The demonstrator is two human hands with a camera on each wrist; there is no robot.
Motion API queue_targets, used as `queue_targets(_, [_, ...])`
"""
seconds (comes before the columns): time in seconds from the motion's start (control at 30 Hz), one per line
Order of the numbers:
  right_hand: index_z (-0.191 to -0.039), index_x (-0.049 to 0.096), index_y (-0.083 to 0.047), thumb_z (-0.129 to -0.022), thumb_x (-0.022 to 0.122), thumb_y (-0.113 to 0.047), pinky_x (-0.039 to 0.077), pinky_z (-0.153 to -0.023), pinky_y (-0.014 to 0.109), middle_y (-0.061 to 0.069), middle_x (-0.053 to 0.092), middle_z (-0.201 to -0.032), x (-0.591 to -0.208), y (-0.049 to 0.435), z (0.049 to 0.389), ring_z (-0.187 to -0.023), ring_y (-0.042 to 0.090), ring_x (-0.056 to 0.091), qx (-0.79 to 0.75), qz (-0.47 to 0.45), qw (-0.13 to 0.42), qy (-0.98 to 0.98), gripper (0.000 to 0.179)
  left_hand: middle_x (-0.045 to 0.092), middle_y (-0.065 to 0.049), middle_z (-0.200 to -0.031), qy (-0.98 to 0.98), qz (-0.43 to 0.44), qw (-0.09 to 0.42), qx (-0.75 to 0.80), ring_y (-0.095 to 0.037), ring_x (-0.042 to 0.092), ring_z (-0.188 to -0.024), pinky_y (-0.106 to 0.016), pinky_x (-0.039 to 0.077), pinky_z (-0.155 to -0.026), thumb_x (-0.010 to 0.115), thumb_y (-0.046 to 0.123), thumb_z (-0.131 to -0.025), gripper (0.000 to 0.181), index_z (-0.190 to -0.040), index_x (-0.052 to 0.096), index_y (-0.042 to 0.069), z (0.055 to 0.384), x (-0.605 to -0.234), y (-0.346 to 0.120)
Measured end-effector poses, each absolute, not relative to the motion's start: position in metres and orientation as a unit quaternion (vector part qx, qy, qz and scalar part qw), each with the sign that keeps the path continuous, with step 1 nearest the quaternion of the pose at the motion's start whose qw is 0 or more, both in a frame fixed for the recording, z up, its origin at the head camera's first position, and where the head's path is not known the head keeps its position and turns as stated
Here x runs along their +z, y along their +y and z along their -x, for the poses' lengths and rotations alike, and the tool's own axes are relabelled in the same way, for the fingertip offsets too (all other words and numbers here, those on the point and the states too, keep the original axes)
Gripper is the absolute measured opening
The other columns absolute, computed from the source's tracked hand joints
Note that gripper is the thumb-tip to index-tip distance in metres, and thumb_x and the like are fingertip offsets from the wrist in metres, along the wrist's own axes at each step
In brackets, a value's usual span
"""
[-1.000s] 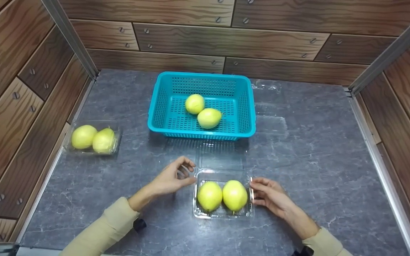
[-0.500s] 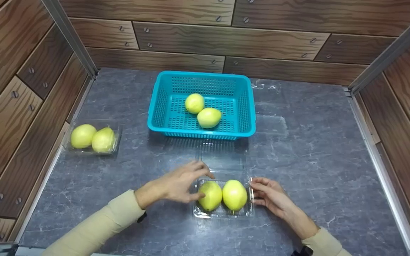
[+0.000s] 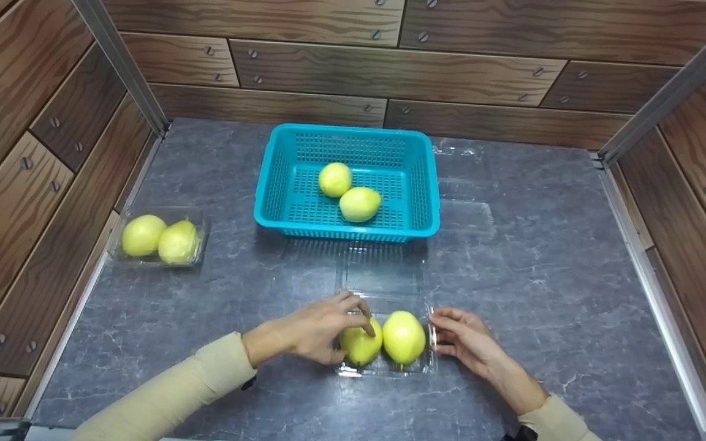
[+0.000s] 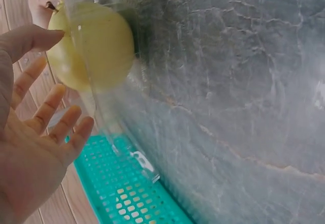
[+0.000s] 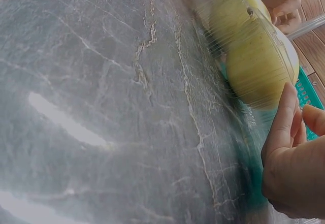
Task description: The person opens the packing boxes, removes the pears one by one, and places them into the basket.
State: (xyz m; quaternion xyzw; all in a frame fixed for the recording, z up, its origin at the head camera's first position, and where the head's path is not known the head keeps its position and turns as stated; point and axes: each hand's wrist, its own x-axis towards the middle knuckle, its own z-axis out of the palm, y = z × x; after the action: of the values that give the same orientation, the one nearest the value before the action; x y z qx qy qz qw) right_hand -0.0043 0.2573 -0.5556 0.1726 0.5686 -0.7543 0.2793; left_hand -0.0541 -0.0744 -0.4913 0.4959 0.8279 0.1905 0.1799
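Observation:
A clear plastic clamshell container (image 3: 414,370) lies at the front with its lid (image 3: 383,272) folded back towards the basket. Two yellow-green pears sit side by side in it, a left pear (image 3: 356,349) and a right pear (image 3: 404,337). My left hand (image 3: 322,327) reaches over the left pear, fingers bent on its top and thumb at its left side; in the left wrist view the thumb tip (image 4: 55,38) meets the pear. At the container's right side, my right hand (image 3: 466,340) holds the rim with its fingertips, close beside the right pear (image 5: 259,66).
A teal basket (image 3: 347,230) with two more pears (image 3: 360,204) stands behind the container. Far left, another clear container (image 3: 200,251) holds two pears. More clear plastic (image 3: 466,214) lies right of the basket. Wood-patterned walls (image 3: 383,67) enclose the dark grey table (image 3: 549,275).
My left hand has moved right from the container's left edge onto the left pear, its fingers bending over it. My right hand has stayed at the right rim.

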Motion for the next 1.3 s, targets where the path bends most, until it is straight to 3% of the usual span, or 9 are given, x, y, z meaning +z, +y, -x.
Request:
queue_targets(0.9, [-0.100, 0.067, -0.018, -0.101, 0.068, -0.012, 0.063, -0.069, 0.022, -0.006, 0.069, -0.090, -0.555, 0.258, 0.003, -0.074, 0.007, 0.067, -0.756, -0.173, 0.274, 0.568, 0.006, 0.055, -0.005, -0.145, 0.817, -0.503, 0.214, 0.185, -0.023, 0.053, -0.134, -0.038, 0.054, -0.112, 0.092, 0.024, -0.077, 0.061, -0.133, 0.066, 0.023, 0.052, -0.506, -0.054])
queue_targets(1.3, [-0.104, 0.067, -0.016, -0.100, 0.069, -0.013, 0.064, -0.071, 0.023, -0.006, 0.067, -0.092, -0.555, 0.257, 0.004, -0.075, 0.008, 0.067, -0.750, -0.178, 0.271, 0.576, 0.005, 0.055, -0.009, -0.144, 0.808, -0.505, 0.185, 0.239, -0.026, 0.053, -0.133, -0.038, 0.055, -0.111, 0.091, 0.020, -0.078, 0.059, -0.131, 0.066, 0.017, 0.066, -0.473, -0.060])
